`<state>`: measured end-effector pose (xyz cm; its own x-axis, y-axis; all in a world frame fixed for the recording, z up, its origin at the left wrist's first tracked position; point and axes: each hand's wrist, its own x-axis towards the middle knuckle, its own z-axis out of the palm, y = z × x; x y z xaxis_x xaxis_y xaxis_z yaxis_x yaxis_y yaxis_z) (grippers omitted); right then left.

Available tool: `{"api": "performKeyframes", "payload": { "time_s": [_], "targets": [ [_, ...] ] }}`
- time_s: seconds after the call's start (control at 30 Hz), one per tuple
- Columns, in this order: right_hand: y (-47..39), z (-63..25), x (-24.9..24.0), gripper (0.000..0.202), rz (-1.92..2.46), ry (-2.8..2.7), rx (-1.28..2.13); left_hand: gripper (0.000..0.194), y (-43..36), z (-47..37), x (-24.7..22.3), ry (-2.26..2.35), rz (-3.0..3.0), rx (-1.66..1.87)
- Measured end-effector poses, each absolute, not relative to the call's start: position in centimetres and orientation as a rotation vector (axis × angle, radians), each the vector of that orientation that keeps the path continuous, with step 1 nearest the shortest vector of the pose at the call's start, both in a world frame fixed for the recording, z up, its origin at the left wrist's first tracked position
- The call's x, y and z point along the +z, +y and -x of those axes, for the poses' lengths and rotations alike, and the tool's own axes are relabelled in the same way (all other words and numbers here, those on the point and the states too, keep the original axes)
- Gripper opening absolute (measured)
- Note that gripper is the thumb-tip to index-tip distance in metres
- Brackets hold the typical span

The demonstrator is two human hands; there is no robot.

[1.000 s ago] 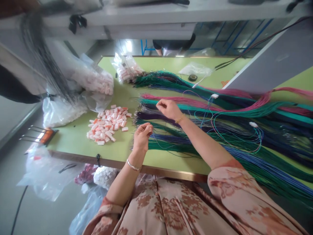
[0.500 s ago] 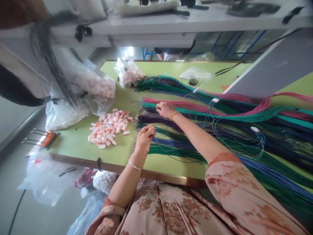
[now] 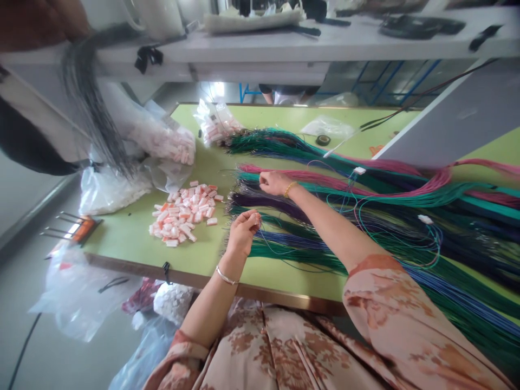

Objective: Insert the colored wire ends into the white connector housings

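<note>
My left hand (image 3: pixel 242 233) is closed in a pinch on a small white-and-orange connector (image 3: pixel 257 218), with a thin wire (image 3: pixel 268 245) trailing from it to the right. Farther forward, my right hand (image 3: pixel 274 183) rests over the ends of the teal wires (image 3: pixel 309 188) and dark wires, just below the pink wires (image 3: pixel 296 173). Its fingers are curled together; whatever is between them is hidden. Left of both hands lies a loose pile of white and orange connectors (image 3: pixel 184 212).
Wire bundles (image 3: pixel 406 227) spread across the green table (image 3: pixel 134 238). Two wired connectors (image 3: pixel 425 219) lie on them. Bags of connectors (image 3: pixel 217 122) stand at the back. A grey panel (image 3: pixel 459 114) rises at the right, beneath a shelf (image 3: pixel 252 50). Another person (image 3: pixel 288 93) is beyond the table.
The whole view has shifted slightly. Both hands keep nearly the same places, the left still pinching the connector and the right still at the wire ends.
</note>
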<state>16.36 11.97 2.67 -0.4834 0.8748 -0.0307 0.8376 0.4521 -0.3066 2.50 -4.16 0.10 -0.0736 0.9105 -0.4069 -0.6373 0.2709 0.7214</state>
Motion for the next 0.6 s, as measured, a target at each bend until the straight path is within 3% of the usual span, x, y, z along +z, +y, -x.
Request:
{"api": "performKeyframes", "payload": {
  "time_s": [0.3, 0.43, 0.6],
  "targets": [
    [13.1, -14.4, 2.9, 0.017, 1.625, -2.429, 0.558, 0.027, -4.4, -2.5, 0.2, 1.001, -0.313, 1.327],
    [13.2, -15.5, 4.7, 0.015, 1.817, -2.388, 0.410, 0.027, -4.4, -2.5, 0.1, 0.990, -0.307, 1.333],
    [12.0, -14.0, 6.6, 0.013, 1.482, -2.339, 0.537, 0.028, -4.4, -2.5, 0.0, 0.979, -0.317, 1.333]
  ]
}}
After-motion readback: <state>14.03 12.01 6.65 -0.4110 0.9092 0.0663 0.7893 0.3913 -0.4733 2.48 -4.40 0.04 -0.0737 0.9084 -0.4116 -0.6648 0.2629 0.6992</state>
